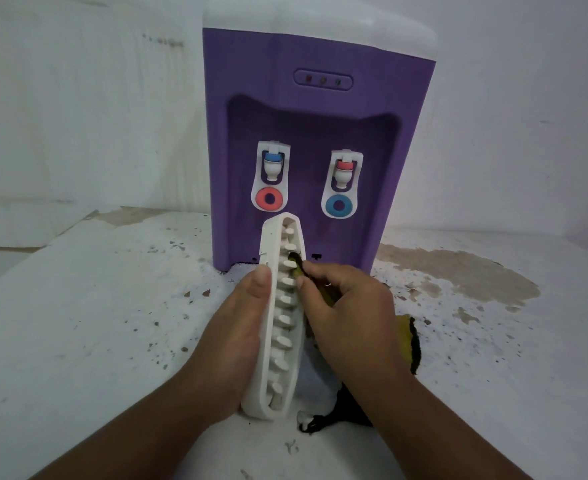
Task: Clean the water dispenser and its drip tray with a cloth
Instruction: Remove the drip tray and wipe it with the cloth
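A purple water dispenser [317, 109] with a white top stands against the wall, with two white taps in its recess. In front of it my left hand [237, 327] grips the white slotted drip tray [280, 327], held on its edge with one end toward me. My right hand [348, 313] holds a yellow and black cloth [408, 337] bunched in its fingers and presses a fold of it into the tray's slats near the far end. The rest of the cloth hangs under my right hand, partly hidden.
The dispenser stands on a white painted surface [95, 323] with chipped, speckled paint and a bare brown patch [465, 271] to the right. White walls close the back and left. A step edge shows at the far left.
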Demonstrator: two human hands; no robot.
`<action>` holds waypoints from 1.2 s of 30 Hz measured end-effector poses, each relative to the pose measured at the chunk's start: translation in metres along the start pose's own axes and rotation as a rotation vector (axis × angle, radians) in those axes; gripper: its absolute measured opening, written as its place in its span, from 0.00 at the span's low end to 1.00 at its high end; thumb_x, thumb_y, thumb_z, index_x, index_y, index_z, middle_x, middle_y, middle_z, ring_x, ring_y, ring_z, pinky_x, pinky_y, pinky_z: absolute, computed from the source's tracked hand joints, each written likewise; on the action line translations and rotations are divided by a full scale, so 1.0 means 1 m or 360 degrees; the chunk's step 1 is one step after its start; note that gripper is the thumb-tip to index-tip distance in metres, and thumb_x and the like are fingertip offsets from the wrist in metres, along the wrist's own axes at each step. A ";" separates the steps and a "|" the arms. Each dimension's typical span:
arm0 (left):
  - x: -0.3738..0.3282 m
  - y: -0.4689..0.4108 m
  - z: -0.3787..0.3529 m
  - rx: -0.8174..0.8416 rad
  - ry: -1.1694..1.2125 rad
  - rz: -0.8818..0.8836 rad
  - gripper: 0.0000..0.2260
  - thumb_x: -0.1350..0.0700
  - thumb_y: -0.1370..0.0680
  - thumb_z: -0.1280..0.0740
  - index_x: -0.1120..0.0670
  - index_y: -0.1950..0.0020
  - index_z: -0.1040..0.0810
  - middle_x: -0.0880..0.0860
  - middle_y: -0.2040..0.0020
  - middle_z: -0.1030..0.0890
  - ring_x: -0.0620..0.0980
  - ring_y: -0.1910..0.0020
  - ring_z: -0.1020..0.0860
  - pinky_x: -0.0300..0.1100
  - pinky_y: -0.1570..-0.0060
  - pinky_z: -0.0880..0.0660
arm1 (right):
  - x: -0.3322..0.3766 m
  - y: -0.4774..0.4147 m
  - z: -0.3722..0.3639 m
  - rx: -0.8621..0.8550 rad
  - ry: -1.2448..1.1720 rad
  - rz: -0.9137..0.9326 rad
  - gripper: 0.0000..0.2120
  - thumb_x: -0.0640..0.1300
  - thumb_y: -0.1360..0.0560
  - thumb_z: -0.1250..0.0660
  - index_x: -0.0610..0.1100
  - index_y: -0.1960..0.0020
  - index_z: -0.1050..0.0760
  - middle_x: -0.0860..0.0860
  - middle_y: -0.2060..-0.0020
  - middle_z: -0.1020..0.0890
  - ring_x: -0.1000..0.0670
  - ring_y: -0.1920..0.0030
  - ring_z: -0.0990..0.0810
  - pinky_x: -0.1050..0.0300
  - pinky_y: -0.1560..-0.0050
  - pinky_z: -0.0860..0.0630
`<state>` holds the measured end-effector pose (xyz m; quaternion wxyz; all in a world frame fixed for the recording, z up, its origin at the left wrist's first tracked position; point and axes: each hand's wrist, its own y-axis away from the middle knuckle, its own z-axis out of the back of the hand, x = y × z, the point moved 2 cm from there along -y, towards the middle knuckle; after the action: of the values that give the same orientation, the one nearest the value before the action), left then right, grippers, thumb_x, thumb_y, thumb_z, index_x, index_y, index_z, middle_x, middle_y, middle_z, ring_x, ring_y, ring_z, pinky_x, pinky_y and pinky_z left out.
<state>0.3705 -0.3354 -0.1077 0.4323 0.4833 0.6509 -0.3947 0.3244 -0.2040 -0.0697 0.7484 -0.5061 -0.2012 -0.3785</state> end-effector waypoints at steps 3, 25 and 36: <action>0.000 0.002 0.000 0.0056 -0.0066 -0.0151 0.22 0.34 0.24 0.34 0.46 0.38 0.20 0.58 0.44 0.15 0.59 0.44 0.17 0.59 0.42 0.22 | 0.003 -0.001 0.000 -0.0065 0.0115 0.0076 0.08 0.43 0.24 0.28 0.52 0.47 0.16 0.63 0.61 0.19 0.62 0.55 0.20 0.70 0.55 0.25; -0.006 0.000 0.012 -0.0354 -0.0244 -0.0434 0.16 0.39 0.20 0.40 0.46 0.39 0.22 0.49 0.52 0.14 0.47 0.54 0.15 0.38 0.58 0.20 | 0.039 0.016 -0.004 0.0572 0.0605 0.0230 0.11 0.46 0.20 0.39 0.48 0.50 0.18 0.51 0.59 0.19 0.50 0.59 0.23 0.52 0.55 0.26; -0.016 -0.007 0.030 -0.0848 -0.0009 -0.0455 0.26 0.32 0.27 0.40 0.45 0.36 0.23 0.49 0.51 0.13 0.51 0.54 0.14 0.48 0.60 0.17 | 0.058 0.040 -0.009 0.0781 0.0632 0.0321 0.10 0.49 0.21 0.42 0.49 0.57 0.24 0.53 0.63 0.24 0.50 0.62 0.25 0.55 0.64 0.31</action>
<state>0.3719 -0.3692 -0.1018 0.4858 0.2553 0.7918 -0.2681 0.3917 -0.2249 -0.0578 0.9064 -0.2443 -0.0854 -0.3339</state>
